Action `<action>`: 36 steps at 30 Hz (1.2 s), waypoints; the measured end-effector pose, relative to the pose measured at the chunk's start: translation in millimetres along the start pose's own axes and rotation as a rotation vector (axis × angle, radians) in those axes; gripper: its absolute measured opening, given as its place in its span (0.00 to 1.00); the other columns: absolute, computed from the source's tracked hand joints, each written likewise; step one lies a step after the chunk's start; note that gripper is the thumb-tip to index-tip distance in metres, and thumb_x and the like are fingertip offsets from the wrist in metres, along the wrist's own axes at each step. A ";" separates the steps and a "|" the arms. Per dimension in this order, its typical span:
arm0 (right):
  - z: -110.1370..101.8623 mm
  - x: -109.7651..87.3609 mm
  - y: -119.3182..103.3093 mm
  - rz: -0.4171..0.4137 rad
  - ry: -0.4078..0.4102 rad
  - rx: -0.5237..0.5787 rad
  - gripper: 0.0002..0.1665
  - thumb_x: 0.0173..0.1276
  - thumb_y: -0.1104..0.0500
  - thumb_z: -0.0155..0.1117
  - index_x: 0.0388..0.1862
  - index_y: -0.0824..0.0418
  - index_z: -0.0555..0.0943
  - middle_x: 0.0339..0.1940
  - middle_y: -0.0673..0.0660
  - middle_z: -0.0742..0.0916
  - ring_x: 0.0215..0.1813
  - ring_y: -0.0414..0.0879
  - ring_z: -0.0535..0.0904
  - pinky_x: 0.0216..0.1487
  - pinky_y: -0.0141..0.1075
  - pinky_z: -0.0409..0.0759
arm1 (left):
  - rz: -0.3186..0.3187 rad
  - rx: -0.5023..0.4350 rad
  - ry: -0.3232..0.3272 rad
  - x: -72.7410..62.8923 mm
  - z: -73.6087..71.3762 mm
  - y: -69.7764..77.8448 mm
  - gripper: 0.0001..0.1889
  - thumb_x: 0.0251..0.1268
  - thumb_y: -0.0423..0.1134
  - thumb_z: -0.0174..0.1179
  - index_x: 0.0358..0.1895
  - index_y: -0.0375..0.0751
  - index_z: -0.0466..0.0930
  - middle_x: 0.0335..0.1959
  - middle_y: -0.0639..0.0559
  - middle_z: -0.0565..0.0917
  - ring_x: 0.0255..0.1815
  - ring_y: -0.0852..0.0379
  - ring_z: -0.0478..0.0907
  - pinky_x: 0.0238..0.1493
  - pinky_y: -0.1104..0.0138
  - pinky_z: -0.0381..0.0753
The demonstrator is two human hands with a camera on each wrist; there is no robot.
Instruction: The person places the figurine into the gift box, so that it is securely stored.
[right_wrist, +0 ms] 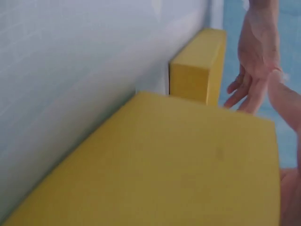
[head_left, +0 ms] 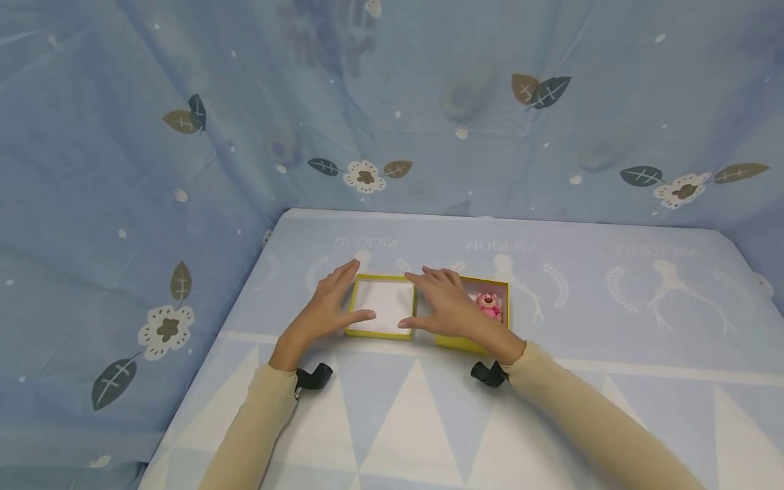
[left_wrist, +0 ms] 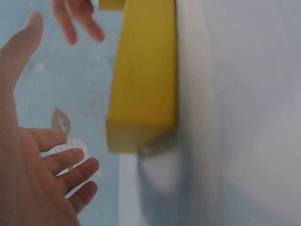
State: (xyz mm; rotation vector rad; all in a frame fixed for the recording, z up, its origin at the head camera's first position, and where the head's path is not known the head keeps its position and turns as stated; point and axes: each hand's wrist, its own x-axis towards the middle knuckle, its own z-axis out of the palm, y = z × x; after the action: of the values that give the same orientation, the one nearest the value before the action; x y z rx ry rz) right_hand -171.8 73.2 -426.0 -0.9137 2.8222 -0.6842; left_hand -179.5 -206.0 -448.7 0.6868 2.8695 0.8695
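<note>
A shallow yellow box lid (head_left: 381, 335) lies with its white inside facing up on the table. My left hand (head_left: 326, 305) is at the lid's left side, fingers spread and thumb reaching over the near part. My right hand (head_left: 450, 306) hovers between the lid and a deeper yellow box (head_left: 462, 344), its thumb and fingertips at the lid's right edge and its back covering part of the box. Inside that box sits a pink bear figure (head_left: 488, 305). In the left wrist view, the left hand's palm (left_wrist: 33, 174) faces the yellow lid (left_wrist: 146, 66), apart from it.
The table (head_left: 588, 306) has a pale blue and white cloth with triangles and tree prints. Blue patterned fabric (head_left: 429, 102) hangs behind it and on the left. Black camera mounts (head_left: 315, 376) are strapped at both wrists.
</note>
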 end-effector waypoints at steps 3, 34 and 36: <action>6.2 4.1 -3.8 0.061 -0.060 -0.041 0.60 0.55 0.27 0.66 0.77 0.60 0.60 0.70 0.60 0.75 0.79 0.61 0.52 0.75 0.60 0.43 | -0.056 -0.026 -0.046 -7.2 1.1 -11.3 0.62 0.49 0.64 0.70 0.80 0.41 0.42 0.80 0.44 0.49 0.80 0.40 0.46 0.74 0.39 0.45; 10.5 13.9 -11.2 0.186 -0.170 -0.171 0.58 0.55 0.31 0.69 0.73 0.66 0.66 0.73 0.62 0.71 0.82 0.55 0.45 0.74 0.64 0.28 | -0.053 0.030 -0.088 -13.0 20.5 -26.5 0.64 0.43 0.65 0.73 0.80 0.43 0.45 0.77 0.43 0.57 0.77 0.41 0.51 0.71 0.44 0.48; 10.5 14.5 -11.3 0.181 -0.168 -0.172 0.57 0.55 0.30 0.68 0.73 0.66 0.66 0.74 0.63 0.68 0.82 0.55 0.45 0.74 0.65 0.29 | -0.051 0.027 -0.086 -13.1 20.3 -26.6 0.64 0.43 0.65 0.73 0.80 0.43 0.45 0.77 0.43 0.58 0.77 0.41 0.51 0.71 0.44 0.48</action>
State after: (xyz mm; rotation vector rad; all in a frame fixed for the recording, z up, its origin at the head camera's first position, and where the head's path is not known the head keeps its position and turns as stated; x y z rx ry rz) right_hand -175.2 52.6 -429.7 -0.6886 2.7987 -0.3301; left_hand -174.5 -221.0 -481.0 0.6337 2.8144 0.7766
